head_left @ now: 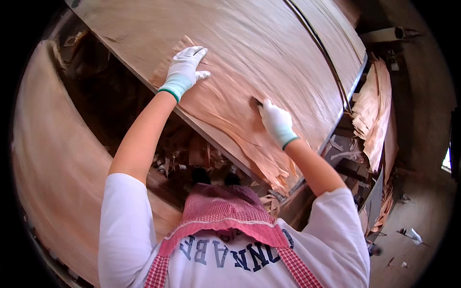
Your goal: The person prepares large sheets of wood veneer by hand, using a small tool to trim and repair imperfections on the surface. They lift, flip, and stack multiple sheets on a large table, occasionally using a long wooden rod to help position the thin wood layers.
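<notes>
A reddish, ragged-edged sheet of wood veneer (221, 98) lies on a broad paler veneer surface (230, 33), along its near edge. My left hand (185, 69), in a white glove with a green cuff, rests on the upper left part of the reddish sheet. Its fingers are stretched out and the thumb stands apart. My right hand (277, 122), gloved alike, is closed around a small dark tool (257, 101), perhaps a knife. The tool's tip points up and left at the sheet; most of it is hidden in the glove.
Another large, pale veneer stack (53, 158) stands at the left, across a dark gap with veneer scraps (192, 153) on the floor. A long dark strip (319, 41) crosses the far part of the work surface. Loose veneer sheets (374, 110) hang beyond its right edge.
</notes>
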A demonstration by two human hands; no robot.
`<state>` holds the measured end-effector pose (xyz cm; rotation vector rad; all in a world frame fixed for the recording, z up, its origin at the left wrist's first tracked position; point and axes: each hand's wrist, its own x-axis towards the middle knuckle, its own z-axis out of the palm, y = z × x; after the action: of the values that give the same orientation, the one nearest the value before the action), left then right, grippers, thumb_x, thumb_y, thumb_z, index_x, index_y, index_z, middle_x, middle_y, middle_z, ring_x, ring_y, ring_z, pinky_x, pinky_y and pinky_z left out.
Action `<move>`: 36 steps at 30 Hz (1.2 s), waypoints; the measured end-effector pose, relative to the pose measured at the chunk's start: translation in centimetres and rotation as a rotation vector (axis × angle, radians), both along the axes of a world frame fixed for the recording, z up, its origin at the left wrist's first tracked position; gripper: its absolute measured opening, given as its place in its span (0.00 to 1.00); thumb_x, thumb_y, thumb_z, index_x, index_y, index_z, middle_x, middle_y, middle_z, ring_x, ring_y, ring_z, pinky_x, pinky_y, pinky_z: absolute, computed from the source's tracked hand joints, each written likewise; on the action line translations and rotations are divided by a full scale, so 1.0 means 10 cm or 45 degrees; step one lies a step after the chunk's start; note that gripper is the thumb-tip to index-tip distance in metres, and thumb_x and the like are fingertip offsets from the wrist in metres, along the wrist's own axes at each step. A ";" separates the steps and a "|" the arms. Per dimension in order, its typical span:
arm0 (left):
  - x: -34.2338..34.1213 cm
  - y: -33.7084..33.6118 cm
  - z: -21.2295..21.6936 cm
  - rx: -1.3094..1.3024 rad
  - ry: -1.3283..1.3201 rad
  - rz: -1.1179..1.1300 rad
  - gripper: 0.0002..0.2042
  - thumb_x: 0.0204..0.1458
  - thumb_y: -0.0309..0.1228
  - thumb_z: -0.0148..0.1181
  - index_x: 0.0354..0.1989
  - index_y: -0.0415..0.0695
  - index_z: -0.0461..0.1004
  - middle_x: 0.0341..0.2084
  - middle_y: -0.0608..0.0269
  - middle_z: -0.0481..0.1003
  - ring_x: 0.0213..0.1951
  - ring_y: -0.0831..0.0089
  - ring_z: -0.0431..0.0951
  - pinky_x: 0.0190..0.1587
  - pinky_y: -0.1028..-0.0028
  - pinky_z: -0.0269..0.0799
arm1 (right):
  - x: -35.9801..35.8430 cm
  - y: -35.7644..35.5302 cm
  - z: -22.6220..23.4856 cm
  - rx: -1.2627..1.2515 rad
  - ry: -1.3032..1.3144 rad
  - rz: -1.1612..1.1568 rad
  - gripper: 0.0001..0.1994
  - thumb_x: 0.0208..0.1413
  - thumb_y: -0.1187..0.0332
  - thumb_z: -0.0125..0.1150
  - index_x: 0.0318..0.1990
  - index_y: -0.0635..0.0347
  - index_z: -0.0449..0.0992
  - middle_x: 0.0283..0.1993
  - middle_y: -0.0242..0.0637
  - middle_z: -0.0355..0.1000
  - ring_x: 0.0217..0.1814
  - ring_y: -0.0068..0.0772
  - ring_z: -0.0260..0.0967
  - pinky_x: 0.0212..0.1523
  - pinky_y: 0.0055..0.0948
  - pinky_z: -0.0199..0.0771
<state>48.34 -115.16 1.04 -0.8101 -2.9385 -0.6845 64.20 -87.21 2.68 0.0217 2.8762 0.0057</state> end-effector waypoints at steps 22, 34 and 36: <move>1.18 0.83 -0.36 0.310 0.413 0.085 0.21 0.52 0.35 0.63 0.54 0.45 0.69 0.53 0.58 0.70 0.58 0.59 0.69 0.62 0.59 0.63 | 0.88 1.00 0.27 -0.559 0.156 -0.789 0.19 0.50 0.63 0.69 0.47 0.60 0.73 0.43 0.52 0.71 0.47 0.57 0.70 0.48 0.44 0.69; 1.22 0.80 -0.35 0.354 0.458 0.157 0.18 0.47 0.37 0.68 0.43 0.46 0.70 0.46 0.58 0.73 0.54 0.57 0.71 0.59 0.59 0.66 | 1.36 0.11 0.97 -0.356 0.789 -0.381 0.06 0.56 0.73 0.59 0.39 0.56 0.68 0.30 0.44 0.74 0.30 0.56 0.73 0.30 0.48 0.72; 1.22 0.82 -0.34 0.355 0.490 0.124 0.17 0.47 0.38 0.67 0.41 0.45 0.70 0.46 0.57 0.73 0.54 0.56 0.72 0.57 0.58 0.68 | 1.64 -0.28 1.44 -0.633 0.737 -0.241 0.09 0.52 0.76 0.62 0.39 0.58 0.71 0.32 0.47 0.75 0.31 0.51 0.76 0.30 0.38 0.74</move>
<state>60.53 -106.93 -2.36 -0.6773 -2.4534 -0.8032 80.57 -89.97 17.06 0.2336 3.3308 -0.8831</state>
